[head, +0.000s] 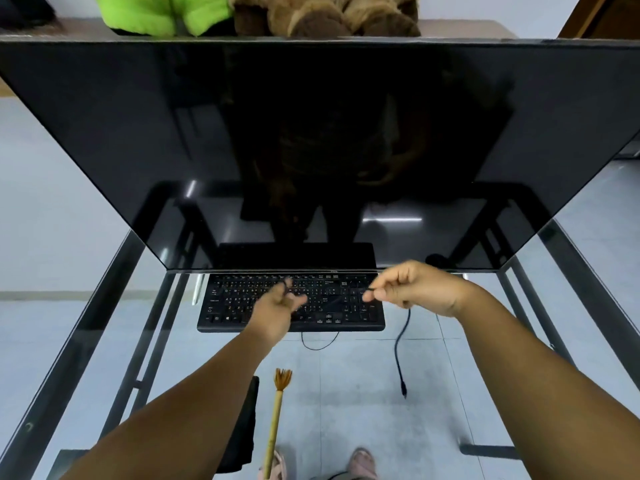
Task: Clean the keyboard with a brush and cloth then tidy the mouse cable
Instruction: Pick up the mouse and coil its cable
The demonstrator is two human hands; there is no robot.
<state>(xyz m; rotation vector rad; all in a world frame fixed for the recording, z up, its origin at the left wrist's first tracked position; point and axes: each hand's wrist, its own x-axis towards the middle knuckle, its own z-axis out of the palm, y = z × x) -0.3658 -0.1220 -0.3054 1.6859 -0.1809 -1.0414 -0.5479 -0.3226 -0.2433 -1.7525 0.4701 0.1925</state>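
The mouse cable (401,344) is the thing in hand: a thin black lead that the right hand (415,289) pinches between thumb and fingertips above the right end of the keyboard (235,303), with its free length hanging down off the hand to a plug that dangles in front of the keyboard, toward the person. The left hand (277,306) hovers over the keyboard's middle with something small and dark looped at its fingertips, perhaps another turn of the cable; whether it truly grips it I cannot tell. A further loop of thin cable shows just in front of the keyboard's front edge.

The brush (277,410) lies in front of the keyboard, bristles pointing toward it, and a dark cloth (247,427) lies just to its left, both let go, so the cleaning looks finished and the cable tidying looks under way. The next move likely calls for gathering the hanging length into even coils, keeping the plug from swinging against the glass.

The keyboard sits on a glass desk (104,323) with a dark metal frame, a large dark monitor (311,133) standing directly behind it. Through the glass, pale grey floor tiles and the person's sandalled feet show. Behind the monitor are a green garment and a brown plush toy.
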